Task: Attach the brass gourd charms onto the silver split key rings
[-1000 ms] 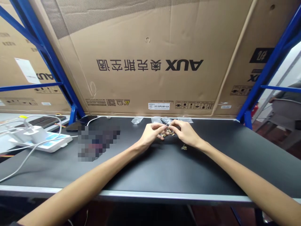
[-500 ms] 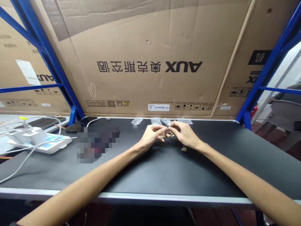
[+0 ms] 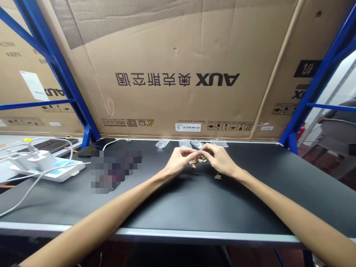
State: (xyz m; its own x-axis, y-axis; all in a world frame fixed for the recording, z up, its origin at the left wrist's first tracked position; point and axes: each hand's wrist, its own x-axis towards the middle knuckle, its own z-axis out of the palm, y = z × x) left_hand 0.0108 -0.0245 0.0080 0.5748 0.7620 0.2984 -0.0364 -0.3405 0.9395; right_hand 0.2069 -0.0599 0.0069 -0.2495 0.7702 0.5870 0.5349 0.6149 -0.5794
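Observation:
My left hand point(image 3: 180, 160) and my right hand point(image 3: 221, 159) meet above the black tabletop, fingertips pinched together. Between them is a small silvery metal ring point(image 3: 199, 152), held from both sides. Several small brass-coloured pieces point(image 3: 203, 158) show below the ring, partly hidden by the fingers; I cannot make out their exact kind. Another small brass-coloured piece point(image 3: 218, 177) shows just under my right hand; whether it hangs or lies on the table I cannot tell.
Clear plastic bags point(image 3: 185, 143) lie along the table's back edge, in front of a large cardboard box point(image 3: 172, 104). To the left are a white power strip point(image 3: 59, 172) with cables, a dark phone-like slab point(image 3: 96, 146) and a blurred-out item point(image 3: 114, 172). Blue rack posts point(image 3: 319, 81) flank the table.
Almost nothing differs. Both hands keep their pinch on the ring, with only a slight shift of the fingers and of the view.

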